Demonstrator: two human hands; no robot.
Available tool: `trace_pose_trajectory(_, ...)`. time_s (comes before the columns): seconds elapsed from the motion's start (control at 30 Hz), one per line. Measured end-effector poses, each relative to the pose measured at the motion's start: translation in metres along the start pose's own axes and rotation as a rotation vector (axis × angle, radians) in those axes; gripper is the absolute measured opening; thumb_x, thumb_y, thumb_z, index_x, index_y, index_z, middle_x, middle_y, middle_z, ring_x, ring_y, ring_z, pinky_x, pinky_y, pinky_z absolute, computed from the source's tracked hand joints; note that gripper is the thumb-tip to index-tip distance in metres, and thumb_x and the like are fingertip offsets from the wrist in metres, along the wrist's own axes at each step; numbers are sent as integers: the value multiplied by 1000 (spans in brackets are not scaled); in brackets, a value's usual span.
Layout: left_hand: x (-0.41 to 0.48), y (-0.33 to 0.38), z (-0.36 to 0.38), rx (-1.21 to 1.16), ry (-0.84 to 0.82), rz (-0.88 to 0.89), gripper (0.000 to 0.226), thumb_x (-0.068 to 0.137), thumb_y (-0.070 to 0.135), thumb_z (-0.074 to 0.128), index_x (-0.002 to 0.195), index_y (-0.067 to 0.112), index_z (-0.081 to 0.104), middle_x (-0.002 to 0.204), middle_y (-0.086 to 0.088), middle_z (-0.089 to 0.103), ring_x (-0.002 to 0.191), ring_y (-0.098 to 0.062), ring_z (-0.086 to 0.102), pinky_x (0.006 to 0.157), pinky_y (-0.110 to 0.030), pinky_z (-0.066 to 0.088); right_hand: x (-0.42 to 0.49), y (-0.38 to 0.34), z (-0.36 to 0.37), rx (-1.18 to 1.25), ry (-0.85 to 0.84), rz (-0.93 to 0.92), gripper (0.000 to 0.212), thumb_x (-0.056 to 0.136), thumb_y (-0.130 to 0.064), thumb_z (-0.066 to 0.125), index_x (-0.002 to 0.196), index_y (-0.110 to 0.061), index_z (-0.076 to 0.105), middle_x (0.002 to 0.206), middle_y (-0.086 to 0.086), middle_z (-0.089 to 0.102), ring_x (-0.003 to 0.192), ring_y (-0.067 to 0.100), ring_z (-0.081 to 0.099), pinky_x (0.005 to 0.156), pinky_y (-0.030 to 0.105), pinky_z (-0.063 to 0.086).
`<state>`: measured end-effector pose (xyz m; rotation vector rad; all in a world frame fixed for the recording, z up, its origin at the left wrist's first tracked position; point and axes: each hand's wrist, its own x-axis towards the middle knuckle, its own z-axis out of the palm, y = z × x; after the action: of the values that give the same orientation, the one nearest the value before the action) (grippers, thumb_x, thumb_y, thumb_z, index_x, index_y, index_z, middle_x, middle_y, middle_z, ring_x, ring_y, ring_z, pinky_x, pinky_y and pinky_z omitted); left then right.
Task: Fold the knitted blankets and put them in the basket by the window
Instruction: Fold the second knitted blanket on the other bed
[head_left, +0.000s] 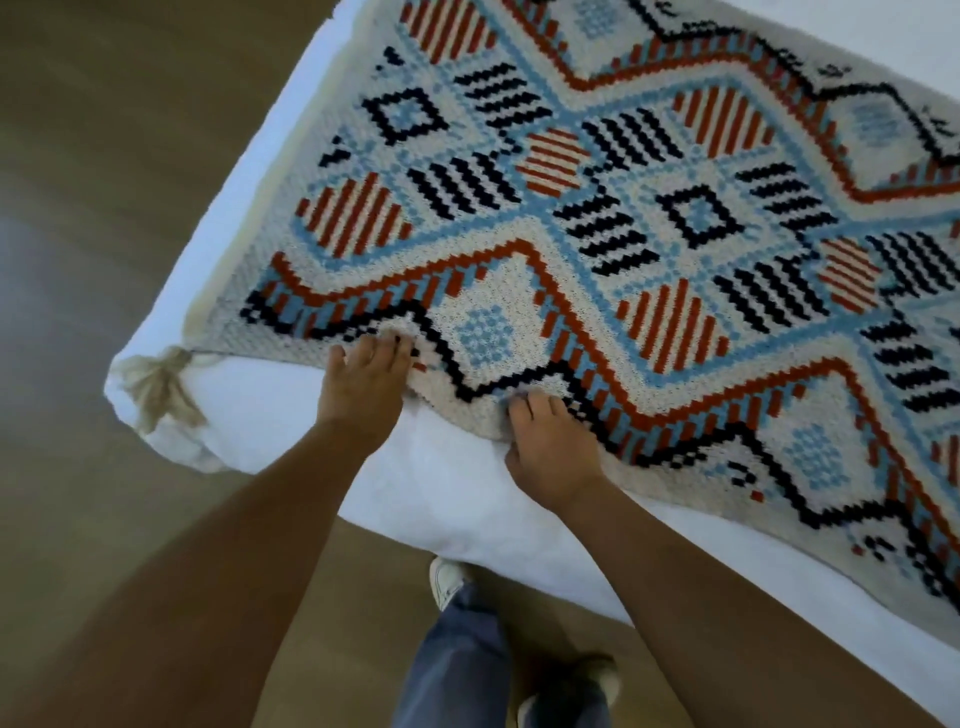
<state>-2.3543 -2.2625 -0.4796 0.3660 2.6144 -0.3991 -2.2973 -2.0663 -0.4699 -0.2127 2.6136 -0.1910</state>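
Jeans-clad legs (457, 660) stand on a brown wooden floor (104, 182), and two bare arms reach over a white bed (452, 499) to a knitted blanket (597, 208).
It lies spread flat on the bed, cream with rust, pale-blue and navy diamonds, and a cream tassel (161, 389) at its near corner. The left hand (363, 384) rests on the near edge, fingers fairly straight. Just beside it, the right hand (548, 449) grips that edge, fingers curled over.
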Motion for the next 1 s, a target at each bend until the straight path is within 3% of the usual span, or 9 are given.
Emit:
trace_pose_trajectory(0.17,12,-53,13,-26,-38,-138,60,102,19,27,151,10,-6,160,-8,-7,148,-28,1,116,-53,8,45,-61,-3,-93,-14,-93,50,93,-5,43,140,-8,29,140,15,34,124,33,38,80,40,49)
trace_pose_trajectory(0.33,17,-124,31,-42,-84,-285,56,101,14,22,151,7,-3,160,-10,-3,148,-29,2,115,-56,5,75,-120,-12,-128,-26,-222,52,89,7,40,139,-4,33,138,17,43,123,31,47,92,39,46)
trace_pose_trajectory(0.4,14,-159,43,25,-105,-317,54,101,13,20,151,7,0,160,-10,1,148,-30,5,115,-56,7,77,-143,-6,-105,3,-275,46,89,4,44,134,-3,38,131,18,49,114,31,52,85,37,49)
trace_pose_trajectory(0.47,8,-190,55,71,-108,-331,54,101,16,22,151,9,3,159,-11,8,147,-30,12,115,-54,10,84,-158,1,-95,111,-266,44,80,-8,66,118,-4,45,111,15,59,95,28,59,62,32,50)
trace_pose_trajectory(0.53,2,-202,63,75,-93,-301,55,101,18,26,151,11,4,158,-10,17,145,-30,19,115,-53,13,90,-166,-1,-113,163,-201,61,61,-21,83,106,-8,44,94,11,62,79,23,61,50,26,47)
trace_pose_trajectory(0.67,5,-188,80,-41,-2,-253,58,101,19,28,152,14,0,155,-10,24,138,-33,32,112,-50,21,106,-173,-3,-182,14,-177,58,90,-15,58,137,-8,24,135,14,39,121,27,43,85,33,48)
trace_pose_trajectory(0.77,7,-185,86,-178,102,-256,58,97,11,36,151,11,15,139,-18,44,115,-39,52,97,-47,37,119,-184,-10,-220,-35,-155,62,84,-5,62,136,-8,28,136,14,40,123,27,44,85,35,49)
trace_pose_trajectory(0.87,6,-197,90,-264,109,-282,53,97,7,36,148,5,23,134,-22,43,117,-40,46,94,-47,38,126,-198,-13,-293,-110,-104,61,83,-6,64,134,-2,30,135,17,43,122,28,47,84,36,49)
trace_pose_trajectory(1.0,1,-242,91,-139,212,-320,50,83,-2,59,132,-1,50,115,-26,55,97,-43,57,75,-45,50,133,-221,-9,-245,-54,-174,53,87,-6,58,131,3,30,133,20,45,118,28,51,88,32,47)
